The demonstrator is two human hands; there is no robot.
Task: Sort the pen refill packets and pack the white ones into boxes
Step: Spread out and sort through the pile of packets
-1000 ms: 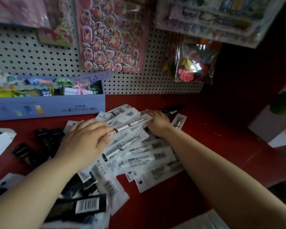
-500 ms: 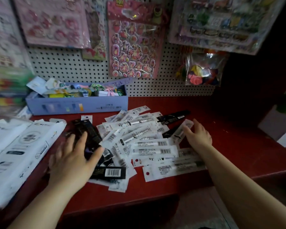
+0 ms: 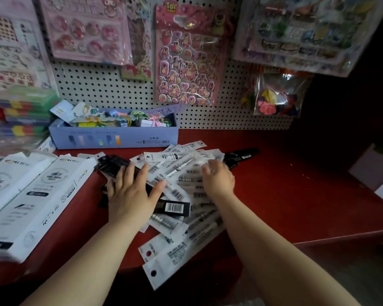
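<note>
A loose heap of white pen refill packets (image 3: pixel 181 173) lies on the red shelf (image 3: pixel 296 195), mixed with black packets (image 3: pixel 174 208). Some white packets (image 3: pixel 177 255) hang over the shelf's front edge. My left hand (image 3: pixel 132 193) lies flat with spread fingers on the heap's left side, over black packets (image 3: pixel 111 165). My right hand (image 3: pixel 218 180) rests on the heap's right side, fingers relaxed on white packets. Two white boxes (image 3: pixel 35 195) lie at the left.
A blue tray (image 3: pixel 113 139) of small stationery stands against the pegboard (image 3: pixel 119 89) behind the heap. Sticker sheets (image 3: pixel 186 56) and a bag of coloured items (image 3: pixel 276 96) hang above. Stacked coloured boxes (image 3: pixel 24 113) sit far left. Another black packet (image 3: pixel 241 155) lies to the heap's right.
The view pulled back and tilted up. My left hand moved back onto the heap's left side. My right hand shifted left from the heap's edge onto the white packets.
</note>
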